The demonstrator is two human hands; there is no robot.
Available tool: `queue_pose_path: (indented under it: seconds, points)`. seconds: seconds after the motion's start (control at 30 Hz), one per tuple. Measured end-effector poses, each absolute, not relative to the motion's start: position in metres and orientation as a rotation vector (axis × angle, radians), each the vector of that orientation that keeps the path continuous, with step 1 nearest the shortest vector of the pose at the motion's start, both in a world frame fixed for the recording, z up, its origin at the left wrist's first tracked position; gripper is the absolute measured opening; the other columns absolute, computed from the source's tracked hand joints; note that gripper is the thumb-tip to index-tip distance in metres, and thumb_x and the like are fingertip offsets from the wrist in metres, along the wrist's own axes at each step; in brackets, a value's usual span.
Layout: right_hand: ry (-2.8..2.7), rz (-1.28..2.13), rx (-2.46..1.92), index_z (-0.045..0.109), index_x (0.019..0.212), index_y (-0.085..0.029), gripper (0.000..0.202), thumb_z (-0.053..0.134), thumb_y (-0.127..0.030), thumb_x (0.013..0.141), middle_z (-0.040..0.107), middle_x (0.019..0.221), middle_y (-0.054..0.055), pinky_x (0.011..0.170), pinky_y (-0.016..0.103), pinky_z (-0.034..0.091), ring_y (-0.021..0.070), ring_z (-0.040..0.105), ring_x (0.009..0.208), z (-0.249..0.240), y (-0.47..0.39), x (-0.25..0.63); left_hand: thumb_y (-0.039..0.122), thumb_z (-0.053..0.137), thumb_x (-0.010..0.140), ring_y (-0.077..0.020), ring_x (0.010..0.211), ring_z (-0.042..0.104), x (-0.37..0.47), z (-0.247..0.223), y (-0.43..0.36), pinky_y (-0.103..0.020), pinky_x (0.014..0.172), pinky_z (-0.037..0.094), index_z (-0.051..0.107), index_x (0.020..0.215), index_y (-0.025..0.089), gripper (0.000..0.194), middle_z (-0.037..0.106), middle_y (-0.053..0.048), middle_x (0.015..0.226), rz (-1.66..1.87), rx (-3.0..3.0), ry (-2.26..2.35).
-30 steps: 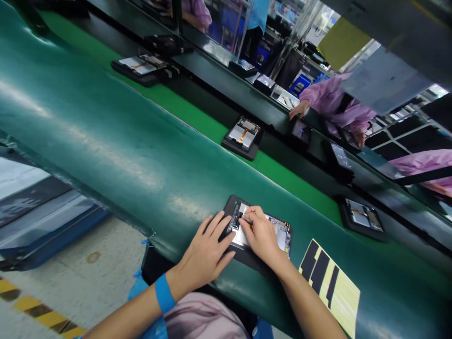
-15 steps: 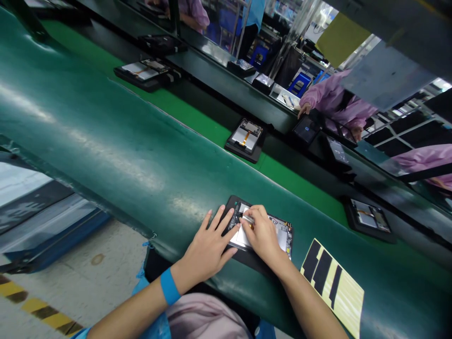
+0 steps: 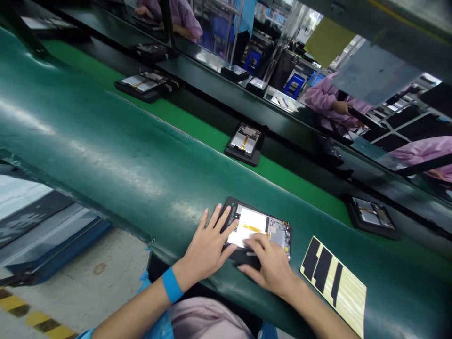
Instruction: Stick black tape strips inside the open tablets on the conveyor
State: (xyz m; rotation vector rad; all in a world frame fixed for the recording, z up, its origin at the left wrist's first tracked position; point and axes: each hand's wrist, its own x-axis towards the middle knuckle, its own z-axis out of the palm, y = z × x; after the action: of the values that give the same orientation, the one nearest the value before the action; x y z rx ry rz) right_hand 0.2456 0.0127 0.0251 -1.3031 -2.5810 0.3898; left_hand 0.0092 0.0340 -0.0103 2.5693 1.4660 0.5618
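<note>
An opened tablet (image 3: 278,231), with a white battery panel, an orange ribbon cable and a circuit board showing, lies in a black tray (image 3: 243,256) on the green bench. My left hand (image 3: 206,247) is spread open, fingertips resting on the tray and tablet at their left end. Over the lower edge of the tablet, my right hand (image 3: 270,263) has its fingers bent and its thumb held apart. A thin silver tool (image 3: 250,254) shows between its index finger and thumb, apparently tucked under the curled fingers; its other end is hidden.
A yellow sheet with black adhesive strips (image 3: 334,282) lies right of the tablet. Beyond the bench edge, a green conveyor (image 3: 205,134) carries trays with opened tablets, one of them a tablet (image 3: 243,141) straight ahead. Co-workers in pink sleeves (image 3: 323,94) sit across the line.
My right hand has moved down from the tablet's upper left and its thumb has parted from the fingers, uncovering the orange cable. A co-worker opposite has lifted a dark device.
</note>
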Motion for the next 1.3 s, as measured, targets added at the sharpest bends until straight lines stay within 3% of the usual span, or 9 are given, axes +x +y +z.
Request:
queue_pose_path:
  seconds: [0.07, 0.17, 0.43, 0.57, 0.7, 0.9, 0.97, 1.1, 1.3]
  points:
    - [-2.671, 0.288, -1.289, 0.054, 0.141, -0.022, 0.059, 0.065, -0.054, 0.092, 0.066, 0.117, 0.014, 0.078, 0.040, 0.058, 0.0289, 0.069, 0.093, 0.019, 0.004, 0.248, 0.046, 0.047, 0.100, -0.0366, 0.154, 0.024, 0.005, -0.010, 0.035, -0.059, 0.120, 0.030, 0.037, 0.157, 0.023, 0.062, 0.027, -0.013, 0.167, 0.592, 2.553, 1.515]
    - [-2.690, 0.108, -1.351, 0.052, 0.146, -0.025, 0.054, 0.058, -0.047, 0.097, 0.067, 0.116, 0.014, 0.077, 0.037, 0.057, 0.0274, 0.068, 0.094, 0.009, 0.002, 0.255, 0.045, 0.044, 0.102, -0.0356, 0.155, 0.021, -0.006, -0.009, 0.037, -0.057, 0.120, 0.033, 0.028, 0.160, 0.018, 0.066, 0.024, -0.014, 0.168, 0.641, 2.534, 1.591]
    - [-2.460, -0.338, -1.805, 0.065, 0.135, -0.019, 0.045, 0.046, -0.044, 0.102, 0.068, 0.107, 0.015, 0.055, 0.029, 0.044, 0.0219, 0.065, 0.073, 0.003, 0.075, 0.318, 0.040, 0.045, 0.103, -0.0342, 0.155, 0.022, -0.033, -0.011, 0.044, -0.058, 0.119, 0.036, 0.034, 0.158, 0.022, 0.059, 0.025, -0.013, 0.168, 0.691, 2.571, 1.581]
    - [-2.153, -0.408, -2.074, 0.068, 0.132, -0.020, 0.042, 0.046, -0.042, 0.103, 0.066, 0.109, 0.014, 0.050, 0.027, 0.036, 0.0197, 0.062, 0.069, 0.003, 0.122, 0.357, 0.037, 0.043, 0.104, -0.0302, 0.155, 0.024, -0.034, 0.000, 0.050, -0.054, 0.120, 0.038, 0.033, 0.158, 0.023, 0.057, 0.027, -0.011, 0.167, 0.648, 2.557, 1.490]
    - [-1.865, -0.346, -2.249, 0.069, 0.131, -0.018, 0.042, 0.050, -0.042, 0.102, 0.064, 0.111, 0.015, 0.051, 0.029, 0.038, 0.0200, 0.062, 0.069, -0.002, 0.152, 0.369, 0.037, 0.039, 0.106, -0.0251, 0.154, 0.026, -0.028, 0.018, 0.065, -0.049, 0.121, 0.038, 0.033, 0.158, 0.026, 0.053, 0.029, -0.007, 0.167, 0.616, 2.423, 1.343]
    - [-1.561, -0.126, -2.343, 0.065, 0.136, -0.025, 0.039, 0.053, -0.040, 0.102, 0.061, 0.122, 0.011, 0.067, 0.028, 0.049, 0.0209, 0.067, 0.086, -0.005, 0.167, 0.361, 0.054, 0.048, 0.100, -0.0270, 0.150, 0.037, 0.000, 0.031, 0.120, -0.050, 0.126, 0.026, 0.054, 0.146, 0.024, 0.056, 0.046, -0.008, 0.158, 0.717, 1.691, 1.102]
    - [-1.447, -0.054, -2.378, 0.061, 0.139, -0.026, 0.040, 0.055, -0.037, 0.101, 0.059, 0.128, 0.010, 0.073, 0.028, 0.050, 0.0211, 0.068, 0.094, -0.005, 0.171, 0.362, 0.048, 0.057, 0.096, -0.0280, 0.144, 0.046, 0.018, 0.037, 0.144, -0.048, 0.126, 0.026, 0.064, 0.136, 0.019, 0.049, 0.057, -0.012, 0.149, 0.797, 1.304, 1.049]
    - [-1.269, -0.012, -2.407, 0.051, 0.147, -0.022, 0.046, 0.051, -0.034, 0.102, 0.056, 0.132, 0.012, 0.077, 0.030, 0.050, 0.0221, 0.068, 0.098, -0.005, 0.176, 0.369, 0.027, 0.059, 0.096, -0.0281, 0.125, 0.064, 0.061, 0.052, 0.187, -0.046, 0.116, 0.043, 0.068, 0.119, 0.010, 0.030, 0.067, -0.022, 0.131, 0.931, 0.593, 0.995]
    - [-1.181, 0.038, -2.148, 0.057, 0.137, -0.021, 0.040, 0.052, -0.032, 0.099, 0.060, 0.125, 0.010, 0.081, 0.031, 0.050, 0.0240, 0.066, 0.103, -0.010, 0.170, 0.372, 0.024, 0.045, 0.100, -0.0263, 0.107, 0.071, 0.108, 0.057, 0.234, -0.035, 0.083, 0.063, 0.048, 0.132, 0.003, 0.038, 0.061, -0.026, 0.120, 1.051, 0.345, 1.004]
